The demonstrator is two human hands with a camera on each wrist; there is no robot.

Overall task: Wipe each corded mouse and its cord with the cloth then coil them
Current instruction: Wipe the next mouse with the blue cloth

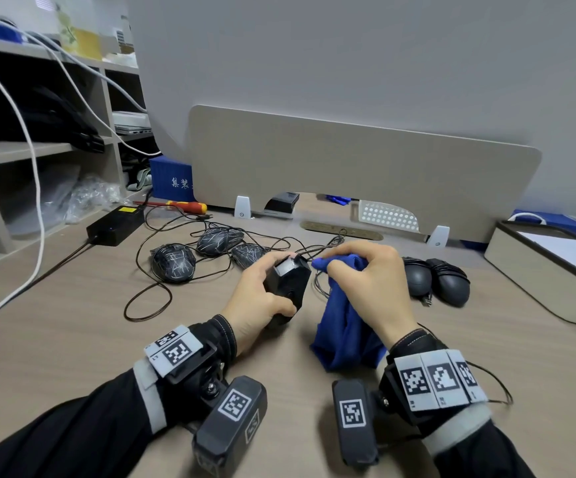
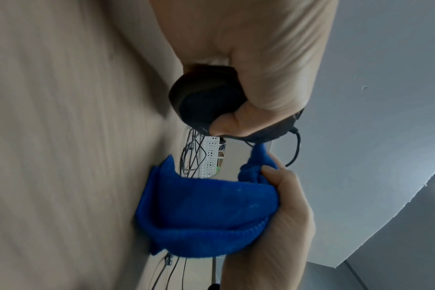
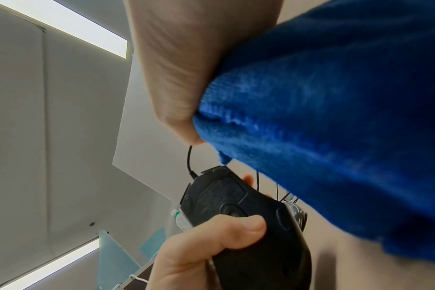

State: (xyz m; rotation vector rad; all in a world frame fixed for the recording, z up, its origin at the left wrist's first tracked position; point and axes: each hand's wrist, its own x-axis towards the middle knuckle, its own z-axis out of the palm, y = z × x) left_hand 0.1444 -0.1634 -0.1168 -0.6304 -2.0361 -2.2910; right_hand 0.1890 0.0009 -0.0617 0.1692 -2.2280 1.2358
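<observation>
My left hand (image 1: 266,298) grips a black corded mouse (image 1: 288,281) turned underside up, lifted off the desk (image 1: 73,339). Its thumb lies across the mouse's base (image 3: 236,212). My right hand (image 1: 366,281) holds a blue cloth (image 1: 345,332) bunched in its fingers and pinches the cord (image 3: 189,159) with it right where the cord leaves the mouse. The cloth's lower end (image 2: 204,215) touches the desk. Three dark mice with pale line patterns (image 1: 173,262) lie behind with loose cords (image 1: 148,294). Two plain black mice with wound cords (image 1: 448,281) sit at the right.
A black power brick (image 1: 116,220) and a red-and-yellow screwdriver (image 1: 183,205) lie at the back left. Shelves (image 1: 38,150) with white cables stand at the left. A beige divider panel (image 1: 348,160) closes the back. A tray with paper (image 1: 555,270) sits at the right.
</observation>
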